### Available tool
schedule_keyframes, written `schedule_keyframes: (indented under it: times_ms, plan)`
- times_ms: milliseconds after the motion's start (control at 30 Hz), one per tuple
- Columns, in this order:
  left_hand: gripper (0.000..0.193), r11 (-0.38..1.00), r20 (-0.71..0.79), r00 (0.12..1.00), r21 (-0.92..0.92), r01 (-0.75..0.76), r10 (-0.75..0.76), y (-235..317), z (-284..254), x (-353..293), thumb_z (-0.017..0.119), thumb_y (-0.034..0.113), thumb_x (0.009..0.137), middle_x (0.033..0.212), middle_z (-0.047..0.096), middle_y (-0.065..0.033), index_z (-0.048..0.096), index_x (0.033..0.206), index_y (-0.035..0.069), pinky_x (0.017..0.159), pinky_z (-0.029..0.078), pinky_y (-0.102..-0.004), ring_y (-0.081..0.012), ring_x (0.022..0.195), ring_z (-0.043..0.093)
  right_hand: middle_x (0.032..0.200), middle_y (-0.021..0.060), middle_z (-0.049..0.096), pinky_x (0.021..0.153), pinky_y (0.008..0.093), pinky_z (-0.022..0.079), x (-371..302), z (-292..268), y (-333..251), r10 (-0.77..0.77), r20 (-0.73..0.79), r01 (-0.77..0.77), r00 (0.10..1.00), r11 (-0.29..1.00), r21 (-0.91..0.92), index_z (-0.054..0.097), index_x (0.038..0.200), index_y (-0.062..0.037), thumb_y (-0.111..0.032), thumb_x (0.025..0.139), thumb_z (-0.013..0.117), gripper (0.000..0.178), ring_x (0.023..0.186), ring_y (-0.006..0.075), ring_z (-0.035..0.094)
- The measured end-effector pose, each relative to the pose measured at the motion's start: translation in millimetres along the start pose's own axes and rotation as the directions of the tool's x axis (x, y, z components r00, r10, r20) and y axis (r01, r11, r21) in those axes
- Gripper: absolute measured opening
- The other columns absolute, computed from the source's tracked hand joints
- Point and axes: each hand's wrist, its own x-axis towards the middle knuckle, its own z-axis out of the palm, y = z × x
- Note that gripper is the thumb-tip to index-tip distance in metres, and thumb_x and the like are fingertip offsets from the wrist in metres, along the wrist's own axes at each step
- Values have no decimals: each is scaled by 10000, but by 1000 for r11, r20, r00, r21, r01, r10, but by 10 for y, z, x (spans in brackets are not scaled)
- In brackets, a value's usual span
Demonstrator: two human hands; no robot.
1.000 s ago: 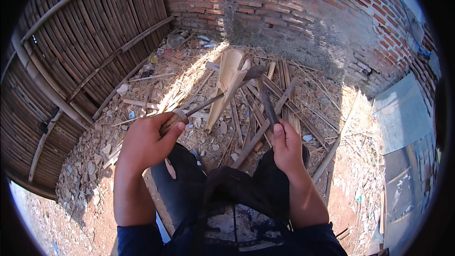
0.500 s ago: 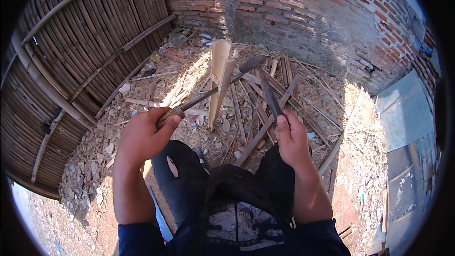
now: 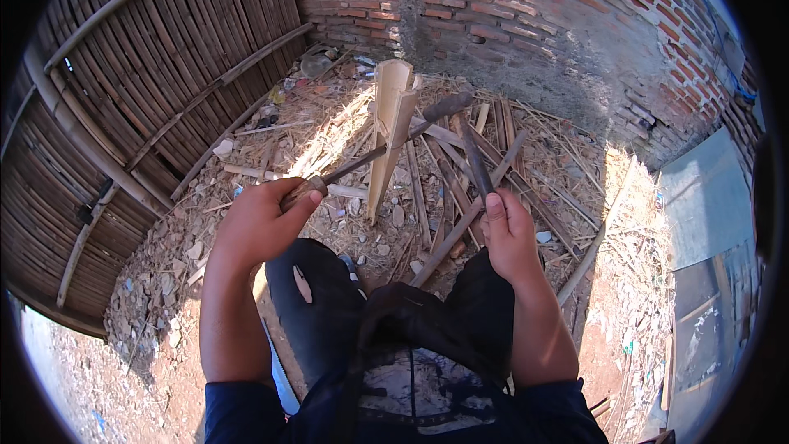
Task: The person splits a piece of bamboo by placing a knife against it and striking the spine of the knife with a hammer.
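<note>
My left hand (image 3: 267,218) is closed round the wooden handle of a long dark-bladed knife (image 3: 362,161). Its blade runs up and to the right across an upright length of split bamboo (image 3: 386,144), seemingly lodged in the split. My right hand (image 3: 509,226) grips a dark, stick-like tool (image 3: 477,161) pointing away from me. The far end of this tool meets a thick, dark piece beyond the bamboo, near the blade's far end. I cannot tell to which of the two tools that piece belongs.
Wooden strips (image 3: 452,238) and straw lie on the rubble-strewn ground past my knees. A slatted wall (image 3: 189,49) stands on the left, and a brick wall (image 3: 526,16) at the back. Grey sheets (image 3: 707,197) lean at the right. A bluish blade (image 3: 281,374) lies beside my left leg.
The bamboo, both tools and my hands appear slightly further right, as does the background. Both grips and the blade's place across the bamboo look much the same.
</note>
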Motion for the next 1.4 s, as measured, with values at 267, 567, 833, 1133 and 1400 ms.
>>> schedule_keyframes:
  times_ms: [267,567,833,1133,1400]
  plan:
    - [555,990,162,980,100,102,-118,144,-44,81,654,490,951,857,713,-176,706,1219,6,783,520,-413,-281,838,696,681,114,586,567,388,450,12,88,96,-167,-95,136,981,953,-270,566,1185,7,-326,1099,472,356,583,254,589]
    - [578,994,95,991,54,94,-99,-80,-38,133,638,503,961,836,692,-173,695,1208,-17,776,509,-407,-255,818,666,709,126,622,642,362,482,-46,102,178,8,-12,-9,1000,996,-93,607,1162,11,-314,1084,517,346,655,204,618]
    - [552,991,120,985,53,122,-127,-7,-48,70,663,472,959,738,627,-106,702,1194,-25,680,466,-365,-168,719,576,725,164,629,637,380,484,109,127,-210,-234,-83,209,969,949,-235,577,1182,5,-329,1079,531,352,665,262,646]
    - [530,988,129,981,72,134,-142,-65,-18,-19,678,458,951,736,652,-118,708,1197,-10,685,482,-374,-182,707,601,689,46,564,618,322,455,111,12,-179,-46,-70,47,997,999,20,626,1149,0,-376,1095,500,400,630,147,552]
    - [474,990,125,986,100,95,-107,-70,54,-8,668,450,955,737,657,-117,731,1140,18,686,487,-386,-193,703,619,674,156,600,613,381,486,68,427,402,-125,25,123,992,893,-432,563,1144,-32,-346,1090,498,325,603,252,615]
